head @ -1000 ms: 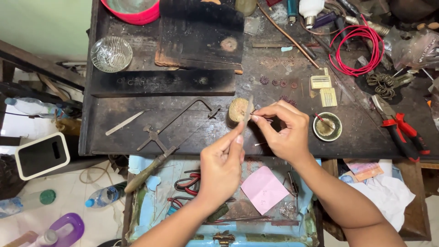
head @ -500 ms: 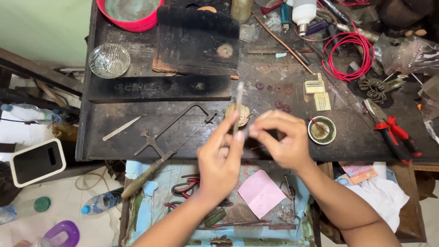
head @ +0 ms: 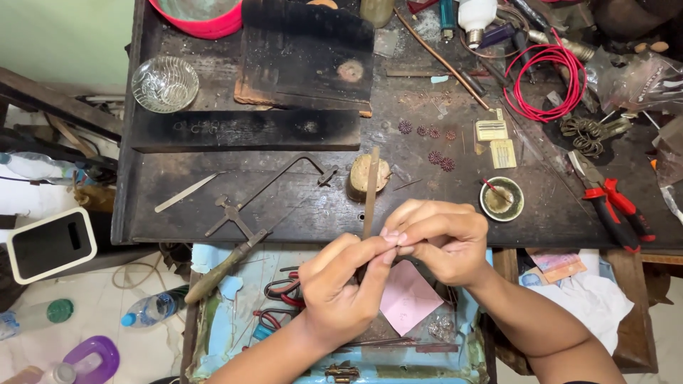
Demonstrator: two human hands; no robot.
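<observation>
One dark workbench [head: 213, 206] carried one red-rimmed bowl [head: 203, 18] far left, one red wire coil [head: 544, 82] far right, one glass dish [head: 165, 84], one jeweller's saw [head: 263, 206], one red-handled pliers [head: 612, 203] and five small dark rosettes [head: 447, 164]; the left hand [head: 341, 284] gripped one slim file [head: 371, 188]; the right hand [head: 441, 238] pinched something, perhaps a tiny workpiece, against it near the bench's near edge; since earlier, both hands had dropped nearer, uncovering the wooden peg [head: 368, 174].

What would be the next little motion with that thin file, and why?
Probably a short stroke of the file along the tiny piece: the left hand grips the file, and the right hand pinches something too small to identify against it at the fingertips.
</observation>
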